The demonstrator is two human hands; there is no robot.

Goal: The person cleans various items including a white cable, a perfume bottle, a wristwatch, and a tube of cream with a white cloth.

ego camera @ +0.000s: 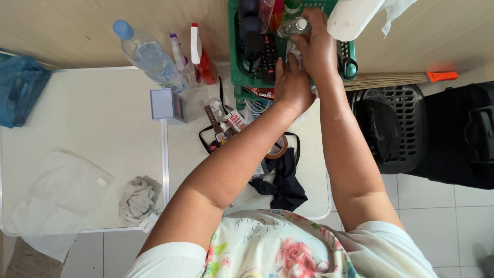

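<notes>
Both hands reached into the green basket (pixel 237 77): the right hand (pixel 318 49) grasped a small clear bottle (pixel 294 27), while the left hand (pixel 291 85), just below it, pinched a white scrap (pixel 294 52).

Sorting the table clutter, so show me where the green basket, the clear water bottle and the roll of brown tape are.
green basket (pixel 237 77): head view, on its left rim.
clear water bottle (pixel 150 56): head view, on its body.
roll of brown tape (pixel 279 150): head view, on its visible outer edge.

The person wears a white short-sleeved top printed with pink and green flowers, seen at six o'clock, both forearms bare.
</notes>
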